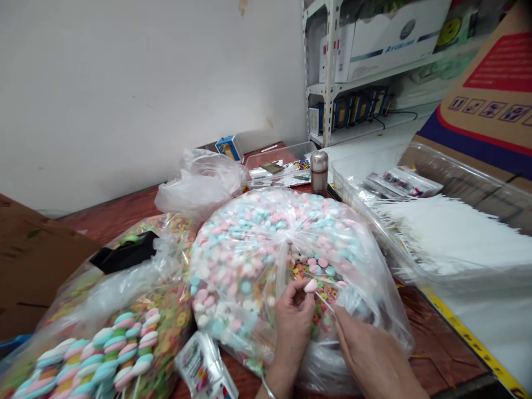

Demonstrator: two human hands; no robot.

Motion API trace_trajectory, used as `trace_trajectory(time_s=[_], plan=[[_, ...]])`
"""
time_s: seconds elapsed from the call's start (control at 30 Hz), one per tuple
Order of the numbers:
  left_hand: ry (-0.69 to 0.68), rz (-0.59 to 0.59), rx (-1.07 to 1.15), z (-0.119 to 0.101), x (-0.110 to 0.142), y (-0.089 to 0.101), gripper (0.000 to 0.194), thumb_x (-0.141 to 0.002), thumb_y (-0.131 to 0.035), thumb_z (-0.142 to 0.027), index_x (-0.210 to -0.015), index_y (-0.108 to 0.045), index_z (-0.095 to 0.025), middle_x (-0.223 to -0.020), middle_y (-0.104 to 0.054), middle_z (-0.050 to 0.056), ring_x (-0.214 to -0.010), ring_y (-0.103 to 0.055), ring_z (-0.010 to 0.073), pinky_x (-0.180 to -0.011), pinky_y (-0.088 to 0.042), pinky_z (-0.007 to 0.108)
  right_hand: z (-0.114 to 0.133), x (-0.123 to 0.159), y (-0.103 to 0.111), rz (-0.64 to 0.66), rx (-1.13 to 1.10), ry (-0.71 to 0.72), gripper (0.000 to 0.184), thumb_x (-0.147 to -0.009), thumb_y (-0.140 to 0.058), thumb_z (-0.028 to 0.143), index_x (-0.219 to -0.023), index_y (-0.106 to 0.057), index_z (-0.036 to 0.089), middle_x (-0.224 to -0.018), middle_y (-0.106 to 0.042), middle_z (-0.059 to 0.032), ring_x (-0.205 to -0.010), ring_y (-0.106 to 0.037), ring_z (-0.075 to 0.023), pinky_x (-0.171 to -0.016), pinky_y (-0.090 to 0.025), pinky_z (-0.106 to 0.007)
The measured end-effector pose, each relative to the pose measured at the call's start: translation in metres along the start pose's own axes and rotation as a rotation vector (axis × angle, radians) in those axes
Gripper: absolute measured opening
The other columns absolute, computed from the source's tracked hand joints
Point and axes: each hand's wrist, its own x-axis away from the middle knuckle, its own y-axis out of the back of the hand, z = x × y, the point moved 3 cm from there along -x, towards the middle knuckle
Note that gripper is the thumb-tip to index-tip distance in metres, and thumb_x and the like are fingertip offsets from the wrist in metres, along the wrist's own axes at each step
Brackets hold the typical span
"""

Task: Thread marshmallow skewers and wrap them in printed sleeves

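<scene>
My left hand (pixel 296 310) pinches a pink and white candy (pixel 310 285) between thumb and fingertips. A thin white stick (pixel 324 301) is gripped by my right hand (pixel 361 343), its far end at the candy. Both hands are over the opening of a big clear plastic bag (pixel 286 235) full of pastel candies, where ring-shaped candies (pixel 328 291) show in several colours. To the left, finished-looking candy skewers (pixel 103 349) of stacked pastel pieces and rings lie on another bag of ring candies (pixel 170 327).
A clear tub (pixel 369 221) at right holds many white sticks (pixel 453 233) and small packets. Printed packets (pixel 205 363) lie in front. A black tape dispenser (pixel 127 252) rests on the left bag. Behind stand a metal flask (pixel 319 173) and a shelf (pixel 330 72); cardboard boxes flank both sides.
</scene>
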Motion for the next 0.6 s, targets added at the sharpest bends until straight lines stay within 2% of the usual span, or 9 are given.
trace_trajectory(time_s=[0.1,0.27,0.37,0.43,0.5,0.57,0.6], plan=[[0.003,-0.032,0.001,0.001,0.002,0.001,0.016,-0.081,-0.063,-0.023,-0.094,-0.069,-0.017,-0.090,-0.075,0.007,-0.084,-0.070,0.0201,-0.080,-0.055,0.032,0.006,-0.001,0.002,0.018,0.012,-0.028,0.030,-0.095,-0.040,0.018,-0.116,-0.060,0.026,-0.070,-0.077,-0.0028,-0.060,-0.075,-0.0244,-0.043,-0.016,-0.030],[-0.036,-0.076,-0.061,-0.002,0.012,0.004,0.015,-0.077,-0.063,-0.020,-0.090,-0.070,-0.018,-0.084,-0.074,0.006,-0.076,-0.069,0.0191,-0.070,-0.056,0.030,0.015,0.000,-0.006,-0.010,-0.006,0.022,0.031,-0.093,-0.044,0.013,-0.120,-0.058,0.022,-0.071,-0.077,-0.0020,-0.059,-0.075,-0.0237,-0.042,-0.023,-0.029],[-0.126,-0.040,-0.180,-0.003,0.025,0.002,0.017,-0.078,-0.061,-0.016,-0.090,-0.072,-0.019,-0.084,-0.074,0.005,-0.078,-0.069,0.0197,-0.073,-0.056,0.031,0.020,-0.004,-0.012,-0.063,-0.009,-0.002,0.022,-0.093,-0.048,0.011,-0.107,-0.062,0.021,-0.069,-0.075,-0.0013,-0.058,-0.074,-0.0234,-0.043,-0.027,-0.029],[-0.158,0.007,-0.235,-0.002,0.033,0.000,0.023,-0.080,-0.058,-0.015,-0.097,-0.072,-0.021,-0.094,-0.074,0.007,-0.086,-0.069,0.0211,-0.080,-0.056,0.034,0.020,-0.010,-0.013,-0.079,-0.028,0.005,0.018,-0.093,-0.050,0.012,-0.100,-0.062,0.023,-0.073,-0.075,0.0010,-0.061,-0.074,-0.0208,-0.044,-0.031,-0.028],[-0.139,0.055,-0.266,0.000,0.038,0.000,0.035,-0.085,-0.054,-0.015,-0.117,-0.067,-0.022,-0.109,-0.073,0.009,-0.098,-0.068,0.0226,-0.088,-0.054,0.036,0.017,-0.017,-0.010,-0.090,-0.050,0.013,0.014,-0.095,-0.050,0.015,-0.098,-0.061,0.025,-0.077,-0.075,0.0032,-0.066,-0.074,-0.0178,-0.048,-0.036,-0.027],[-0.131,0.044,-0.321,0.000,0.037,0.005,0.047,-0.088,-0.051,-0.015,-0.134,-0.054,-0.022,-0.118,-0.069,0.012,-0.106,-0.066,0.0235,-0.091,-0.053,0.038,0.008,-0.024,-0.003,-0.111,-0.057,-0.010,0.014,-0.098,-0.047,0.020,-0.101,-0.060,0.025,-0.084,-0.074,0.0021,-0.068,-0.074,-0.0173,-0.050,-0.038,-0.027],[-0.147,0.013,-0.372,-0.002,0.035,0.009,0.047,-0.089,-0.050,-0.015,-0.136,-0.052,-0.022,-0.119,-0.068,0.012,-0.107,-0.066,0.0240,-0.091,-0.053,0.039,0.002,-0.026,0.001,-0.123,-0.052,-0.025,0.014,-0.099,-0.046,0.021,-0.101,-0.059,0.025,-0.086,-0.073,0.0008,-0.069,-0.073,-0.0180,-0.050,-0.038,-0.027]])
